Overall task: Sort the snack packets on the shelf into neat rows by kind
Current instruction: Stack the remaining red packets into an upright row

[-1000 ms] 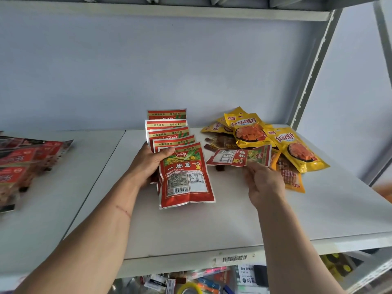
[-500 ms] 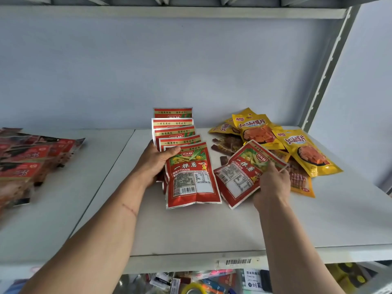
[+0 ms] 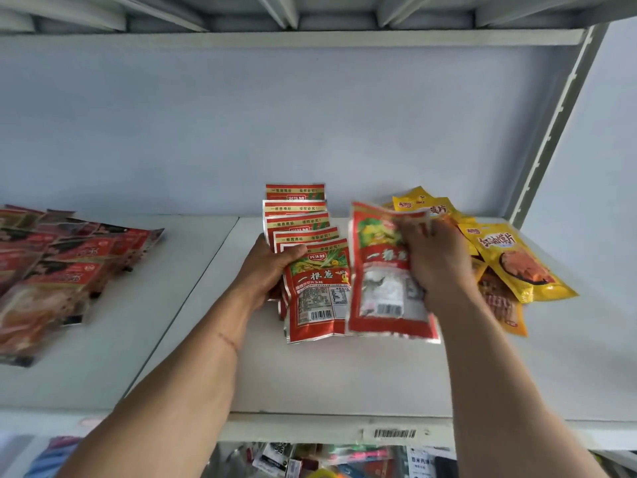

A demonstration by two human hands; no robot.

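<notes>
A row of several overlapping red snack packets [image 3: 300, 222] runs back along the middle of the white shelf [image 3: 344, 374]. My left hand [image 3: 267, 270] grips the front red packet [image 3: 319, 298] of that row, thumb on its top edge. My right hand [image 3: 434, 260] holds another red packet [image 3: 382, 277] of the same kind upright, just right of the row and blurred by motion. Behind my right hand lies a loose pile of yellow packets [image 3: 517, 263], with brownish packets [image 3: 499, 305] under them, partly hidden.
A spread of dark red packets [image 3: 62, 267] covers the left shelf panel. A slotted upright post [image 3: 551, 132] stands at the back right. The shelf's front edge carries a barcode label [image 3: 394, 433]. More goods show on the shelf below.
My right hand has lifted a red packet off the mixed pile and carried it left, turning it upright beside the row. My left hand has stayed on the front packet.
</notes>
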